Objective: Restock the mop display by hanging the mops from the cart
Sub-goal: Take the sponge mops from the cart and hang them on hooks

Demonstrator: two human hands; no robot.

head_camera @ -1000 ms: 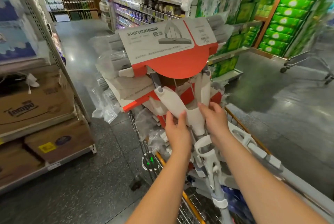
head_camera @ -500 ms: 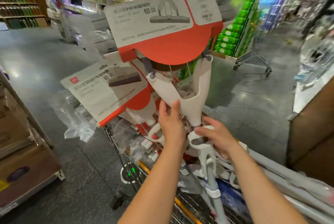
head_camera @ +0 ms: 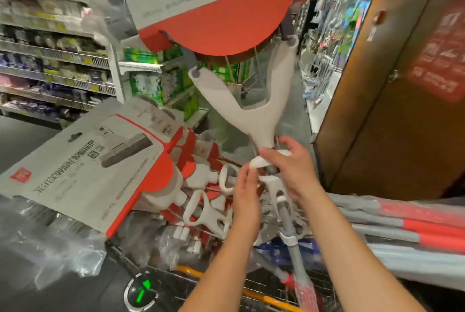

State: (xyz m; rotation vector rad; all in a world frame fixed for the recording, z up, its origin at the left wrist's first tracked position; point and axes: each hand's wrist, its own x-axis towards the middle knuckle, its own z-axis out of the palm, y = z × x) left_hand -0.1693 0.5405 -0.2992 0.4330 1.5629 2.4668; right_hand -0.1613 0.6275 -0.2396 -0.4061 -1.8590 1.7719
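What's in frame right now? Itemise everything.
raised mop: one, white yoke with red-and-grey card sleeve, held up at centre
mops in cart: several, white with red-and-grey card, lying below left
mop poles: a few, grey and red, lower right
cart: one, wire with orange rail, bottom
plastic wrap: some, clear, lower left
shelves: several, stocked, left
panel: one, brown, right
left grip: one, bare hand, fingertips at the raised mop's white collar
right grip: one, bare hand, holds the raised mop's neck
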